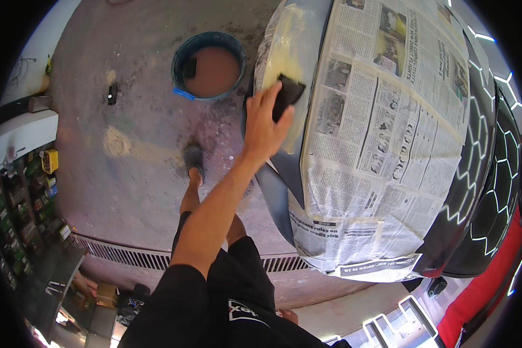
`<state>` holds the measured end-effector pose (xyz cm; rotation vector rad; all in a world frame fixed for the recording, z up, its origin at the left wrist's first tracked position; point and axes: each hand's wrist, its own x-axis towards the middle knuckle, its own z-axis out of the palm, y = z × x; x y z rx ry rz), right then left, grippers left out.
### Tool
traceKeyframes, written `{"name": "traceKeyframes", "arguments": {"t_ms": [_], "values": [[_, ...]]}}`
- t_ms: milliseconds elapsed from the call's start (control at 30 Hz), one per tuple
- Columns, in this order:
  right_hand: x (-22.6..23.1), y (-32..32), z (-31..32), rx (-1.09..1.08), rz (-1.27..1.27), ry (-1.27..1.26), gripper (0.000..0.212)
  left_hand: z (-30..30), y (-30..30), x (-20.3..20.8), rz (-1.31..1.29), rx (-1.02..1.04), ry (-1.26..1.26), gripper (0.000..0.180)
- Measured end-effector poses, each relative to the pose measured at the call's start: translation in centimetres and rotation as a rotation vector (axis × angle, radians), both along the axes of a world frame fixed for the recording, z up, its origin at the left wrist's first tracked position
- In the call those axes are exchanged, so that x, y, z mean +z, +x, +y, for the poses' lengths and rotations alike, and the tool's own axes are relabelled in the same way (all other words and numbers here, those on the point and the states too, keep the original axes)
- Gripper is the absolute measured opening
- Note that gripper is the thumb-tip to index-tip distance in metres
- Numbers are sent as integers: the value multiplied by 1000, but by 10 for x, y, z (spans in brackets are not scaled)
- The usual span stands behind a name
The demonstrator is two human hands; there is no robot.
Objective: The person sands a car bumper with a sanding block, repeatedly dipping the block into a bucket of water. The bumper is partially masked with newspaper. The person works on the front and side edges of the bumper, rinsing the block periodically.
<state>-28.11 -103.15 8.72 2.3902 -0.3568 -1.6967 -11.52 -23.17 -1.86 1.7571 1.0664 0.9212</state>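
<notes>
My left hand (265,130) reaches forward to the grey car body panel (312,43). Its fingers and thumb press a black piece of what looks like folded sandpaper (288,98) against the surface. Under and beyond the sandpaper lies a streaky yellow patch of filler (289,35). Right of this strip, taped newspaper (377,139) covers a large part of the car. Low in the view, beside my black shirt, a small part of my right hand (288,315) shows; its fingers are too hidden to read.
A dark round bucket (175,72) with murky pinkish water stands on the stained floor, a blue piece on its rim. A small black object (112,94) lies left of it. A floor grate (127,252) runs behind my legs; shelves (17,214) line the left side.
</notes>
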Motion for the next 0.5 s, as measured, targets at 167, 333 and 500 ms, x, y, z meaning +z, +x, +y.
{"name": "traceKeyframes", "arguments": {"t_ms": [167,333,500], "values": [[-24,31,37,-205,-183,-25,58,93,20,-5,67,43,5,64],[-20,26,49,-227,-79,73,56,-12,-26,3,37,-43,-9,61],[-16,86,176,-144,-80,229,51,100,17,-3,21,-13,40,61]]}}
